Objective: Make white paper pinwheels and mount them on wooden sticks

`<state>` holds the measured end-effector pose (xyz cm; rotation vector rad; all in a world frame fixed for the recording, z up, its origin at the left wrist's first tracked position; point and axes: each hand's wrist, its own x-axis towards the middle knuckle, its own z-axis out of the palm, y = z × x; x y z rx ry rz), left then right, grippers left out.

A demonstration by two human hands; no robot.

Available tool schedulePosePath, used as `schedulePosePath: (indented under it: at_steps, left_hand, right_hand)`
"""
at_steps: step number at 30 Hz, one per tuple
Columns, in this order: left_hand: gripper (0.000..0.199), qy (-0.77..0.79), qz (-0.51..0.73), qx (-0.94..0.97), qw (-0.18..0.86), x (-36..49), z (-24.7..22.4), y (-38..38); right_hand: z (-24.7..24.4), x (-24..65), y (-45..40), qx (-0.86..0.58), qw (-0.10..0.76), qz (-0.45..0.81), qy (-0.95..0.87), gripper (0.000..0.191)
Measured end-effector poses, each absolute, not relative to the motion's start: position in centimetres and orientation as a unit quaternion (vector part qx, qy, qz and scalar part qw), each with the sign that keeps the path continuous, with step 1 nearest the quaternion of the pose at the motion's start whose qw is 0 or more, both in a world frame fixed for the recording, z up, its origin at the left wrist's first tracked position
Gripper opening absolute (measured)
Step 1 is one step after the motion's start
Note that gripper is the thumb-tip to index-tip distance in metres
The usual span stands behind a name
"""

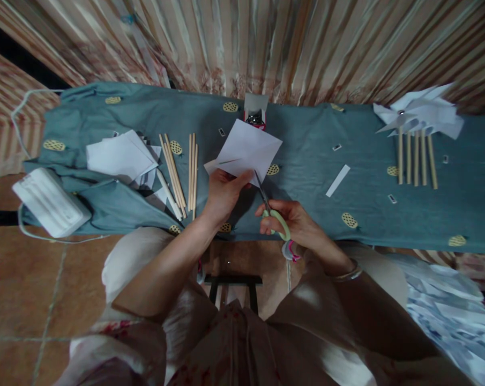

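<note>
While the left hand (pixel 224 195) pinches a smooth white sheet of paper (pixel 252 143) over the middle of the table, thumb on top, the right hand (pixel 294 221) has its fingers closed around the pale green handles of metal-bladed scissors (pixel 265 200), blades at the sheet's near corner. Small printed tags (pixel 337 147) on the blue-green pineapple-patterned cloth (pixel 298 209) are too tiny to read, as is any lettering on the red-edged box (pixel 261 124) of dark bits. Round wooden sticks (pixel 193 171) lie left, near stacked paper (pixel 117 156); folded paper pinwheels (pixel 423 113) lie far right.
</note>
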<state>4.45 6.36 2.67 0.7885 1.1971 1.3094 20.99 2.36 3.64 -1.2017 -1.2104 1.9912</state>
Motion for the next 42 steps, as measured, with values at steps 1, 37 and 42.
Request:
schedulePosePath:
  at_steps: [1,37,42]
  left_hand:
    - [0.017,0.506,0.558,0.333,0.567,4.44,2.68,6.36]
    - [0.020,0.498,0.563,0.290,0.592,4.32,3.12,6.18]
    - [0.022,0.502,0.559,0.301,0.587,4.48,2.82,6.08]
  right_hand:
    - [3.62,20.99,2.36,-0.442,0.258,0.734,-0.447,0.038]
    - [2.99,21.14,2.63,-0.461,0.255,0.718,-0.455,0.038]
    - [3.09,20.98,2.62,-0.472,0.261,0.719,-0.439,0.040]
